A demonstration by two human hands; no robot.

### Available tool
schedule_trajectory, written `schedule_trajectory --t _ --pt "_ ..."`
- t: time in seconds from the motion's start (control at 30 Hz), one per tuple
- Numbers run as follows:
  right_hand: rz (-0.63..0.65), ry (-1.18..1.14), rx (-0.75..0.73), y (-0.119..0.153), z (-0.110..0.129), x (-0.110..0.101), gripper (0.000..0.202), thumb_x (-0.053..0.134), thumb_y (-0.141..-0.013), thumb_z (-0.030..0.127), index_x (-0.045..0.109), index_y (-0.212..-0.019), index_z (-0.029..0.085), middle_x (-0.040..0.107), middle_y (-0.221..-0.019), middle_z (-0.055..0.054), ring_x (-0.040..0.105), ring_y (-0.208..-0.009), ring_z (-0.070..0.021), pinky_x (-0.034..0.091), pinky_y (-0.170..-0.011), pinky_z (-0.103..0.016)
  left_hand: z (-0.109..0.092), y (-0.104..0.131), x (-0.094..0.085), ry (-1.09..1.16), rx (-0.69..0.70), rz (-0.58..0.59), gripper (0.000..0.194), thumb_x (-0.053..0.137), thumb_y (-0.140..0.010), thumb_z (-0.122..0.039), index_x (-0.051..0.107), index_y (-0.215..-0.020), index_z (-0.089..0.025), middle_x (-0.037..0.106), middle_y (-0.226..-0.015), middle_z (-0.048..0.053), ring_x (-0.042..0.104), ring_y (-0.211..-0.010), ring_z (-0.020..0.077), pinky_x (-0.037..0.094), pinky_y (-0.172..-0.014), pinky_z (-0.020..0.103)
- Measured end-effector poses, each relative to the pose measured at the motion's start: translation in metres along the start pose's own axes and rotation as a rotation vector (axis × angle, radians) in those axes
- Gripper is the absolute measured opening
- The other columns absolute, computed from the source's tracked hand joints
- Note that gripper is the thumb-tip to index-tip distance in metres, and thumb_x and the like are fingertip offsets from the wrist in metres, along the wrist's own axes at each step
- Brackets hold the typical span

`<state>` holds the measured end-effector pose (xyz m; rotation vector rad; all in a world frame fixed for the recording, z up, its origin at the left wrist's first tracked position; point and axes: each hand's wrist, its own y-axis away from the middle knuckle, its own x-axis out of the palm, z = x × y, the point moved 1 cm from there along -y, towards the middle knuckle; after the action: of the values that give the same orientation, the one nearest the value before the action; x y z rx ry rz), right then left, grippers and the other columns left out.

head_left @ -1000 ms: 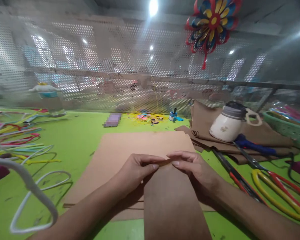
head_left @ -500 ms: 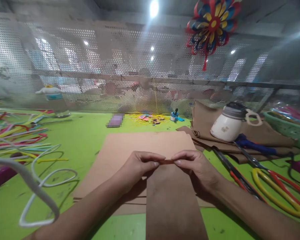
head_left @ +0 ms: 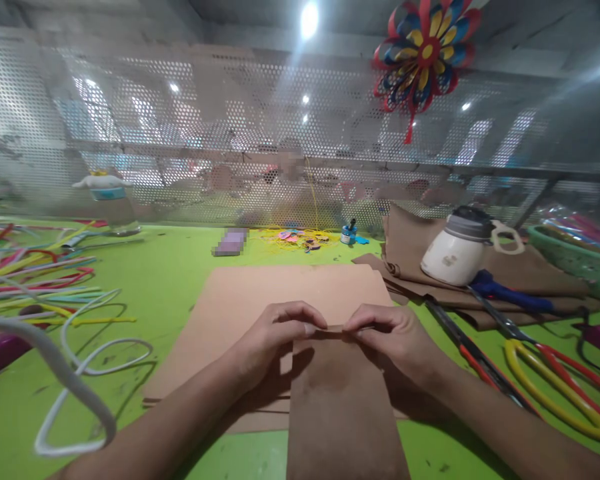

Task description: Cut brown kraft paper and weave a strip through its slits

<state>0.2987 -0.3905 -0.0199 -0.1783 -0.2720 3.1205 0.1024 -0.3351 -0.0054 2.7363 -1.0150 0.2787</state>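
A long brown strip (head_left: 343, 407), like leather or thick paper, runs from the front edge of the view toward the middle. Its far end is folded over into a narrow edge. My left hand (head_left: 280, 333) pinches the left side of that fold between thumb and fingers. On the right side of the fold, my right hand (head_left: 393, 337) has the same kind of pinch. Beneath both hands lies a stack of tan sheets (head_left: 260, 287), partly covered by the strip and my forearms.
Large scissors with yellow and red handles (head_left: 555, 390) lie to the right, beside a white jug (head_left: 453, 250) on folded brown material (head_left: 555, 273). Colourful cords (head_left: 45, 293) and a white looped cord (head_left: 75, 393) spread leftward. A small blue bottle (head_left: 349, 233) stands further back.
Both hands have come slightly down and nearer with the strip's folded end. The fold now lies flatter, showing more of its top face. The fingers are more bent.
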Motion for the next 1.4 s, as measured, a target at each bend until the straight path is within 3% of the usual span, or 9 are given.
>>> schedule_trajectory --t 0.17,0.3,0.5,0.77,0.9,1.03,1.23,1.33,1.4 --pt "0.031 0.108 -0.086 0.002 -0.003 0.003 0.011 0.067 -0.08 0.026 0.075 -0.077 0.02 0.069 -0.076 -0.005 0.059 -0.072 -0.0164 0.042 -0.065 -0.029 0.004 -0.01 0.0 -0.263 0.018 -0.018 0.037 0.078 -0.065 -0.044 0.065 -0.083 -0.014 0.06 -0.063 0.001 0.049 -0.057 0.01 0.035 -0.055 0.022" --pt "0.038 0.126 -0.058 0.004 -0.004 0.005 0.011 0.066 -0.081 0.026 0.075 -0.076 0.02 0.068 -0.075 -0.004 0.058 -0.071 -0.016 0.041 -0.063 -0.028 0.01 -0.011 -0.001 -0.328 -0.022 0.018 0.039 0.077 -0.065 -0.045 0.07 -0.08 -0.01 0.065 -0.071 0.007 0.055 -0.064 0.0143 0.038 -0.059 0.025" --pt "0.06 -0.003 0.013 0.003 -0.005 0.007 0.011 0.069 -0.079 0.029 0.074 -0.077 0.019 0.066 -0.077 -0.004 0.056 -0.071 -0.0145 0.04 -0.061 -0.026 0.008 -0.009 -0.001 -0.324 -0.033 -0.033 0.037 0.077 -0.062 -0.044 0.067 -0.078 -0.012 0.063 -0.067 0.004 0.052 -0.061 0.0132 0.036 -0.058 0.025" --pt "0.137 -0.089 0.104 0.004 -0.001 0.005 0.043 0.074 -0.072 0.032 0.066 -0.113 0.02 0.062 -0.089 -0.005 0.057 -0.081 -0.0178 0.043 -0.069 -0.029 0.011 -0.008 0.003 -0.297 0.007 -0.102 0.028 0.074 -0.064 -0.039 0.064 -0.074 -0.014 0.06 -0.065 0.001 0.051 -0.059 0.0124 0.035 -0.058 0.025" --pt "0.083 0.077 0.137 0.006 -0.003 0.009 0.029 0.068 -0.079 0.044 0.068 -0.092 0.017 0.061 -0.077 -0.003 0.052 -0.068 -0.0142 0.039 -0.059 -0.027 0.011 -0.007 0.006 -0.319 -0.005 -0.102 0.029 0.073 -0.065 -0.039 0.064 -0.075 -0.013 0.061 -0.065 0.002 0.052 -0.06 0.0132 0.035 -0.059 0.025" --pt "0.031 -0.026 0.217 0.004 -0.008 0.012 0.033 0.07 -0.076 0.048 0.064 -0.077 0.016 0.05 -0.059 0.003 0.038 -0.053 -0.0085 0.026 -0.049 -0.024 0.007 -0.007 0.006 -0.358 -0.027 -0.092 0.031 0.072 -0.066 -0.041 0.064 -0.075 -0.012 0.06 -0.064 0.002 0.05 -0.058 0.012 0.033 -0.056 0.025" --pt "0.034 -0.169 0.236 0.004 -0.008 0.012 0.029 0.076 -0.071 0.041 0.066 -0.079 0.016 0.056 -0.066 0.001 0.045 -0.06 -0.0102 0.032 -0.056 -0.025 0.005 -0.007 0.003 -0.313 -0.046 -0.083 0.033 0.073 -0.064 -0.041 0.065 -0.077 -0.012 0.061 -0.065 0.002 0.049 -0.057 0.0115 0.033 -0.056 0.024" --pt "0.098 -0.244 0.239 0.005 -0.005 0.012 0.029 0.073 -0.076 0.042 0.067 -0.086 0.016 0.061 -0.076 -0.003 0.053 -0.071 -0.0146 0.038 -0.064 -0.028 0.005 -0.008 0.003 -0.312 -0.055 -0.096 0.034 0.073 -0.064 -0.042 0.064 -0.077 -0.012 0.061 -0.066 0.002 0.049 -0.058 0.0117 0.033 -0.056 0.024" --pt "0.115 -0.274 0.258 0.007 -0.003 0.012 0.033 0.065 -0.081 0.049 0.064 -0.079 0.016 0.058 -0.071 -0.003 0.053 -0.068 -0.0147 0.039 -0.062 -0.028 0.005 -0.008 0.004 -0.322 -0.054 -0.101 0.033 0.072 -0.066 -0.042 0.064 -0.078 -0.012 0.061 -0.065 0.002 0.049 -0.057 0.0114 0.031 -0.055 0.024"
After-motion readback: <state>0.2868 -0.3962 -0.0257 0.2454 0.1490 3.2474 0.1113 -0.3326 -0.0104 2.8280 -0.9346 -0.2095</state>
